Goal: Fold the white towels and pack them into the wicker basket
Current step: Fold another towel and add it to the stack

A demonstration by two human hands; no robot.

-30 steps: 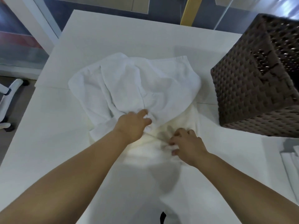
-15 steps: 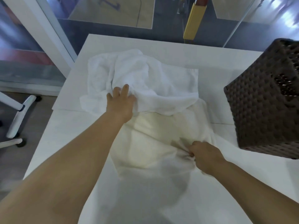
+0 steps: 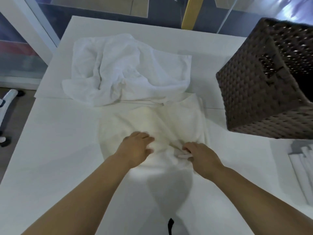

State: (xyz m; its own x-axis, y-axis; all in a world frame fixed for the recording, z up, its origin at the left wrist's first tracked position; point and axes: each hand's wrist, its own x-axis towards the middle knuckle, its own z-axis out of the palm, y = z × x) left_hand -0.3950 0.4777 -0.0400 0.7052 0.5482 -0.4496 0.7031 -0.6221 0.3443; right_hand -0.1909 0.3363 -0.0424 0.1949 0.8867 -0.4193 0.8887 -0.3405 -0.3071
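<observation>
We are leaning over a white table (image 3: pixel 55 150) that is stretching out beneath and well beyond both our hands. Far off to the right of our right hand, a dark brown wicker basket (image 3: pixel 254 92) is standing on the table, apart from the cloth, its inside hidden from us. Ahead of both hands, a crumpled white towel (image 3: pixel 128 70) is lying in a loose heap, its near edge overlapping the far edge of a cream towel (image 3: pixel 169 122) that is spreading out directly under our hands, unfolded and lightly rumpled. To the right of our right hand, at the table's edge, some folded white cloths (image 3: pixel 303 168) are lying, only partly in view. We are resting our left hand (image 3: pixel 137 147) palm down on the cream towel, its fingers reaching forward, though blur is softening their tips. Just beside it, we are curling the fingers of our right hand (image 3: pixel 201 157) into the same towel, pinching up a small ridge of cloth between them.
</observation>
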